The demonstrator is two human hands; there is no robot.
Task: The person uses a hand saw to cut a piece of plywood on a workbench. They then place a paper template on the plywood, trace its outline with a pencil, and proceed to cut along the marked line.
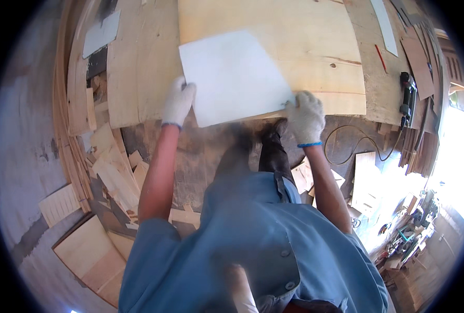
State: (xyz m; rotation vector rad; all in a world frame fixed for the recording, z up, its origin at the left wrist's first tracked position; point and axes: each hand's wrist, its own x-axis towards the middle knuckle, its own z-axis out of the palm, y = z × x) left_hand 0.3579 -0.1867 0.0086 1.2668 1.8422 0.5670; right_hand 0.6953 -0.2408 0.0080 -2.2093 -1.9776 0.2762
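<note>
A white rectangular sheet (pixel 233 78) is tilted over the front part of a pale plywood board (pixel 315 39). My left hand (pixel 179 103), in a white knit glove, grips the sheet's left edge, thumb along that side. At the sheet's near right corner, my right hand (pixel 306 118), gloved alike with a blue cuff, has its fingers closed on the edge. The fingers under the sheet are hidden. Whether the sheet's far side touches the board, I cannot tell.
Right of the board lie a red pencil (pixel 381 58), a dark power tool (pixel 407 99) with a cord, and a white strip (pixel 384 26). Another white piece (pixel 101 34) lies far left. Wood offcuts (pixel 118 172) litter the floor; a panel (pixel 93 258) leans at lower left.
</note>
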